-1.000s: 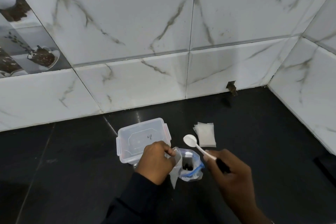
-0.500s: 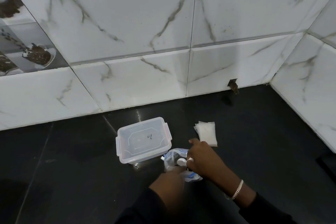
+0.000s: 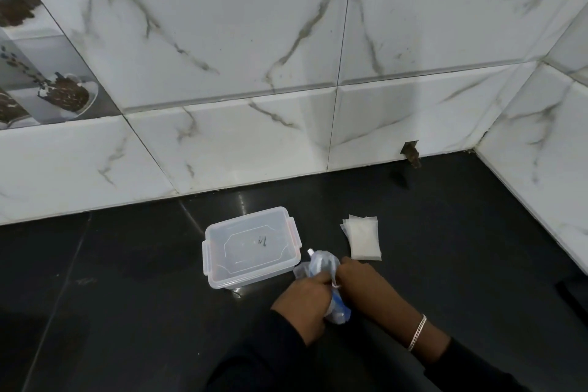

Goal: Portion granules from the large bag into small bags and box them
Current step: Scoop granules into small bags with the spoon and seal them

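Fingers (image 3: 320, 284) of left hand (image 3: 302, 302) and right hand (image 3: 362, 283) tight around large bag (image 3: 321, 264) beside box (image 3: 251, 245).

**A:** What carries everything here?

**B:** A glossy black stone surface (image 3: 127, 264), crossed by thin joint lines. It meets the white veined wall tiles (image 3: 241, 143) at the back and on the right.

**A:** And what lies on it?

**B:** A clear rectangular plastic box with its clip lid shut (image 3: 251, 247) sits near the middle. To its right, apart from it, is a small stack of flat white pouches (image 3: 364, 240). A crumpled clear plastic bag with blue trim (image 3: 319, 266) is just beside the box's near right corner.
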`<state>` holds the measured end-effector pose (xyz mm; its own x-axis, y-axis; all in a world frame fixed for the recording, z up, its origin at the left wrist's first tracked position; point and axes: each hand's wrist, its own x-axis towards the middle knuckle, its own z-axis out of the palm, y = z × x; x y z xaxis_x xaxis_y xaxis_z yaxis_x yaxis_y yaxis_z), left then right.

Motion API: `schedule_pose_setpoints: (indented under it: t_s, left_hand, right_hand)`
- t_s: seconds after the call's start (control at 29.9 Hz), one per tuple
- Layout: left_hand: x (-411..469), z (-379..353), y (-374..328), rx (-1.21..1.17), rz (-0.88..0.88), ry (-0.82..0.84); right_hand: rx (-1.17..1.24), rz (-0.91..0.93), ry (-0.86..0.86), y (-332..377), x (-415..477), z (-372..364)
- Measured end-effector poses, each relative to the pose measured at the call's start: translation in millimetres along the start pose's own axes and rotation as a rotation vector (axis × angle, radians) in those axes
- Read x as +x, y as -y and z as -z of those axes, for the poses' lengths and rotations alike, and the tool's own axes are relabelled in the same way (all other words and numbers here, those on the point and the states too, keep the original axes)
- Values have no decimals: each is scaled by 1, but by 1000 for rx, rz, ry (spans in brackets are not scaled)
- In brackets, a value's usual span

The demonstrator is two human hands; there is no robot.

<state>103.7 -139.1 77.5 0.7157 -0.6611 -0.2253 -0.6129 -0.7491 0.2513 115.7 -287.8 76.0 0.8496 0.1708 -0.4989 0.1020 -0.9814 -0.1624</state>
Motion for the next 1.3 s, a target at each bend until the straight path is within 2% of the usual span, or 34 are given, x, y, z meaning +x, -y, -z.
schedule_pose_setpoints:
  t_s: [0.07,0.17,0.3,0.4,0.53,0.67,0.8,1.0,1.3]
  left_hand:
    - [6,5,-3,-12,-62,-51]
    - [12,12,-9,-35,-95,-84]
    - [19,22,-9,-188,17,21]
    - [12,26,-4,-210,71,41]
    - [-6,13,2,-125,104,62]
    - [-16,0,-1,-79,166,153]
    - [-20,-4,-8,-99,192,147]
    - [-22,-6,-10,-126,170,63]
    - [-47,10,-3,-350,209,-205]
  right_hand:
    - [102,-36,99,-7,0,7]
    - [384,-58,108,-27,-2,4]
    - [735,-147,200,-52,-8,0]
    - [840,-162,191,-62,-12,2]
    - [715,-111,-73,-60,-15,10]
    - [558,-48,-239,-49,-14,5]
    - [578,-41,-291,-42,-13,-6]
    - [397,14,-335,-41,-20,-13]
    - [414,-9,-372,-43,-28,-12]
